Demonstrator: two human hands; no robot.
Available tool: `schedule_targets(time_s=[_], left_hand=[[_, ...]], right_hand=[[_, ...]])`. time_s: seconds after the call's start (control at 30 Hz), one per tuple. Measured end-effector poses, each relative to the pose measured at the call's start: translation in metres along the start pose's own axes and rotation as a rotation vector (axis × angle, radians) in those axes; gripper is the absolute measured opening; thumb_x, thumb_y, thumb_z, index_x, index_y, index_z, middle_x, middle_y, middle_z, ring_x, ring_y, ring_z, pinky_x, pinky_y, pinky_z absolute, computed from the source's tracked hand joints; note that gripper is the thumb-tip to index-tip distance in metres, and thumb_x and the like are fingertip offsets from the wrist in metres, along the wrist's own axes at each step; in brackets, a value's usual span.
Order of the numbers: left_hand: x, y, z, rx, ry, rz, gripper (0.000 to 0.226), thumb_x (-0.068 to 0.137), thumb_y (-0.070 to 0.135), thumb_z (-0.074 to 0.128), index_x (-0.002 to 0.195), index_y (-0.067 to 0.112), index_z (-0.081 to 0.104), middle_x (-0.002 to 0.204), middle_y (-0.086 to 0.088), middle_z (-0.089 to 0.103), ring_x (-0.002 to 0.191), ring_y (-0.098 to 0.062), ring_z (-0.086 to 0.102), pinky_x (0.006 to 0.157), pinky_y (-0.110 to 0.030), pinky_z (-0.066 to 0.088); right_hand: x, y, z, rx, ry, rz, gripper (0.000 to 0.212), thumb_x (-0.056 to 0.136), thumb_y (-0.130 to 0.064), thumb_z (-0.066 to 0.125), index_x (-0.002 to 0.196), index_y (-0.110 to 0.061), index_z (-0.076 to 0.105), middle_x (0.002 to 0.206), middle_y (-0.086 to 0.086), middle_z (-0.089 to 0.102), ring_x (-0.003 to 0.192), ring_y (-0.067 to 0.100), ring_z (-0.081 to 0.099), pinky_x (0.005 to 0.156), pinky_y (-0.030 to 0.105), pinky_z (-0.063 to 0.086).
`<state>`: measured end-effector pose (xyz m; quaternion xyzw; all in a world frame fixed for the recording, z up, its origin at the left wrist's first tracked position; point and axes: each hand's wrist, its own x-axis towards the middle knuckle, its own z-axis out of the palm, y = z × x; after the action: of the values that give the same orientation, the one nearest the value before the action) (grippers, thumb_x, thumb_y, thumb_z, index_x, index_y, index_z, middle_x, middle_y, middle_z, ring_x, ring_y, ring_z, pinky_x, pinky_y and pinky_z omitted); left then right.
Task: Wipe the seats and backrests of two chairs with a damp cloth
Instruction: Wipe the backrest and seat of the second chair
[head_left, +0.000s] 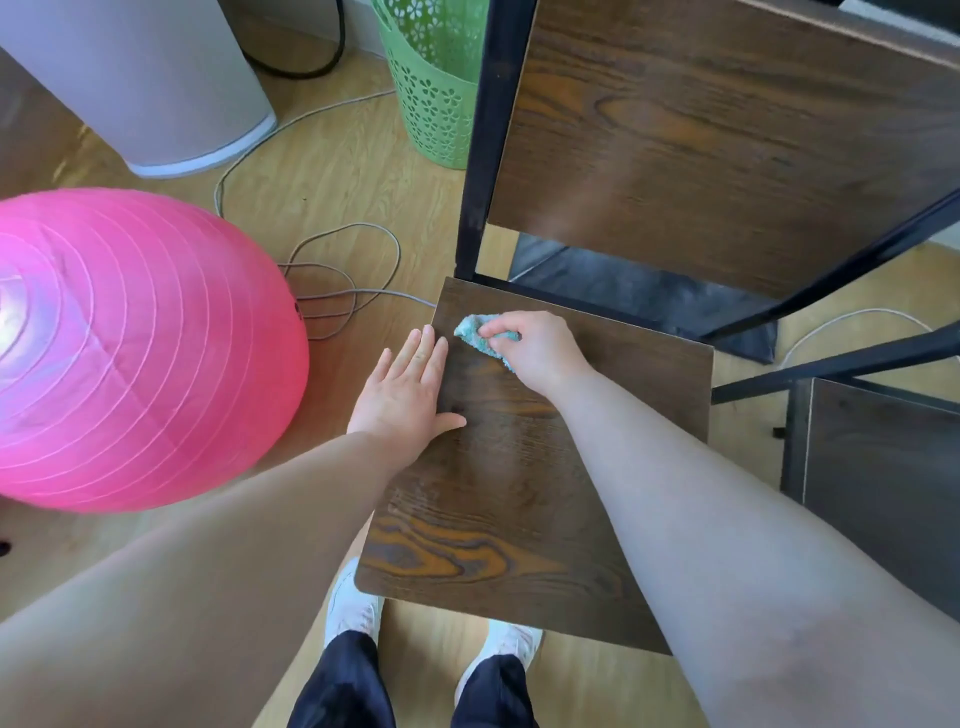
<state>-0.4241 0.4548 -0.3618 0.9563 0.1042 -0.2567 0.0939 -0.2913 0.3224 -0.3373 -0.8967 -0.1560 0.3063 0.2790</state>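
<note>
Right forearm (675, 493) crosses seat (493, 519); pink ball (130, 348) alongside.

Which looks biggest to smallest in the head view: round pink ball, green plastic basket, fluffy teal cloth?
1. round pink ball, also nearer.
2. green plastic basket, top cut off.
3. fluffy teal cloth, gripped by right hand.

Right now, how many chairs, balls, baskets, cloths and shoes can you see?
Chairs: 2
Pink ball: 1
Green basket: 1
Cloth: 1
White shoes: 2
Total: 7
</note>
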Motion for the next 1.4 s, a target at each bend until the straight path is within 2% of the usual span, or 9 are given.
schedule_targets(time_s=[0.1,0.27,0.4,0.5,0.63,0.83,1.03,1.17,1.4], left_hand=[[-0.009,-0.007,0.003,0.003,-0.012,-0.008,0.089,0.099,0.060,0.038,0.157,0.016,-0.013,0.164,-0.003,-0.021,0.151,-0.017,-0.019,0.124,-0.039,-0.002],[-0.020,-0.019,0.009,-0.017,-0.010,-0.030,0.085,0.101,0.058,0.036,0.157,0.016,-0.012,0.165,-0.003,-0.019,0.151,-0.017,-0.018,0.125,-0.039,-0.001],[-0.023,-0.028,0.011,-0.034,0.012,-0.040,0.086,0.100,0.059,0.036,0.158,0.016,-0.011,0.165,-0.004,-0.018,0.152,-0.018,-0.017,0.125,-0.040,0.001],[-0.021,-0.036,0.012,-0.008,0.011,-0.052,0.086,0.100,0.060,0.034,0.157,0.015,-0.012,0.165,-0.004,-0.019,0.151,-0.018,-0.018,0.125,-0.040,0.001],[-0.021,-0.048,0.012,-0.026,0.024,-0.054,0.087,0.099,0.061,0.035,0.157,0.016,-0.012,0.165,-0.003,-0.019,0.151,-0.018,-0.018,0.125,-0.040,0.001],[-0.023,-0.068,0.013,-0.064,-0.003,-0.070,0.084,0.101,0.057,0.036,0.158,0.017,-0.012,0.164,-0.003,-0.021,0.151,-0.018,-0.021,0.125,-0.039,-0.002],[-0.030,-0.074,0.023,-0.105,-0.024,-0.074,0.079,0.103,0.053,0.033,0.158,0.018,-0.012,0.164,-0.003,-0.022,0.150,-0.018,-0.021,0.125,-0.040,-0.002],[-0.033,-0.068,0.026,-0.102,-0.024,-0.058,0.073,0.105,0.050,0.028,0.158,0.019,-0.013,0.164,-0.002,-0.022,0.151,-0.019,-0.021,0.125,-0.040,-0.002],[-0.030,-0.071,0.030,-0.137,-0.011,-0.117,0.072,0.105,0.049,0.030,0.159,0.017,-0.007,0.166,-0.002,-0.016,0.152,-0.018,-0.015,0.125,-0.040,0.002]], right_hand=[[-0.014,0.003,0.009,-0.001,0.008,0.010,0.025,0.100,-0.017,0.057,0.116,-0.029,0.073,0.137,-0.002,0.058,0.122,0.017,0.052,0.097,0.022,0.038],[-0.024,0.007,0.020,0.003,-0.015,0.005,0.023,0.099,-0.016,0.060,0.112,-0.027,0.075,0.133,-0.003,0.060,0.119,0.018,0.053,0.096,0.024,0.042],[-0.026,-0.005,0.023,0.031,0.124,-0.041,0.023,0.099,-0.014,0.059,0.115,-0.021,0.074,0.125,-0.003,0.063,0.114,0.016,0.055,0.089,0.019,0.039],[-0.014,-0.019,0.022,0.036,0.239,-0.080,0.025,0.099,-0.013,0.059,0.120,-0.017,0.072,0.129,0.001,0.062,0.115,0.018,0.056,0.092,0.022,0.043],[0.017,-0.034,0.019,-0.052,0.271,-0.119,0.028,0.099,-0.011,0.058,0.124,-0.015,0.069,0.130,0.003,0.061,0.117,0.020,0.055,0.094,0.019,0.037],[0.052,-0.033,0.031,-0.214,0.137,-0.132,0.032,0.097,-0.013,0.061,0.129,-0.012,0.067,0.127,0.006,0.058,0.117,0.023,0.055,0.098,0.024,0.039],[0.048,-0.034,0.040,-0.196,0.166,-0.069,0.018,0.093,-0.011,0.066,0.110,-0.009,0.069,0.113,0.005,0.063,0.106,0.025,0.062,0.089,0.037,0.053],[0.026,-0.029,0.051,-0.264,0.116,-0.145,0.017,0.093,-0.009,0.065,0.108,-0.009,0.073,0.102,0.003,0.057,0.098,0.021,0.060,0.077,0.028,0.050],[-0.023,-0.014,0.079,-0.149,-0.006,-0.125,0.011,0.093,-0.012,0.066,0.100,-0.010,0.073,0.082,-0.011,0.047,0.078,0.012,0.056,0.071,0.036,0.055]])
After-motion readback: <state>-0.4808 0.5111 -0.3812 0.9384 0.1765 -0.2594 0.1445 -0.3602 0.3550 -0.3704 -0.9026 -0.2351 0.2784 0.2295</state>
